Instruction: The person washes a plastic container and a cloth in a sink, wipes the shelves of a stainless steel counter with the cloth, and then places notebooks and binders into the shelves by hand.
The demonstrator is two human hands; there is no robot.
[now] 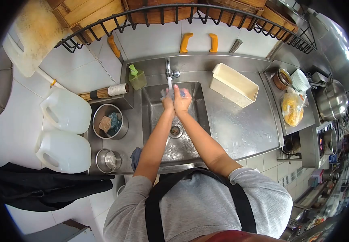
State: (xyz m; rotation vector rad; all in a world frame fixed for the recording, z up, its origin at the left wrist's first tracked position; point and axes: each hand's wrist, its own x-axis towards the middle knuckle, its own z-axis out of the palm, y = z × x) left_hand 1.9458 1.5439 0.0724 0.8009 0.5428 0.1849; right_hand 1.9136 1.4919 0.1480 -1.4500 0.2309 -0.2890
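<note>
At left, white jugs (71,111) standing beside steel pot (125,128). Soap bottle (139,81) standing at far left of sink (151,111). Left hand (167,103) and right hand (182,103) pressing together around bluish wad (182,93) under running faucet (168,67), over sink. Cream rectangular bin (239,89) resting on worktop (239,128), right; plastic bag (292,109) lying farther right.

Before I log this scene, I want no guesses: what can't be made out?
All in the head view:
- Full shape of the bluish item: covered by left hand and right hand.
- Below the orange handles: hidden behind steel back panel.
- Wooden pieces: cut off by top edge.
</note>
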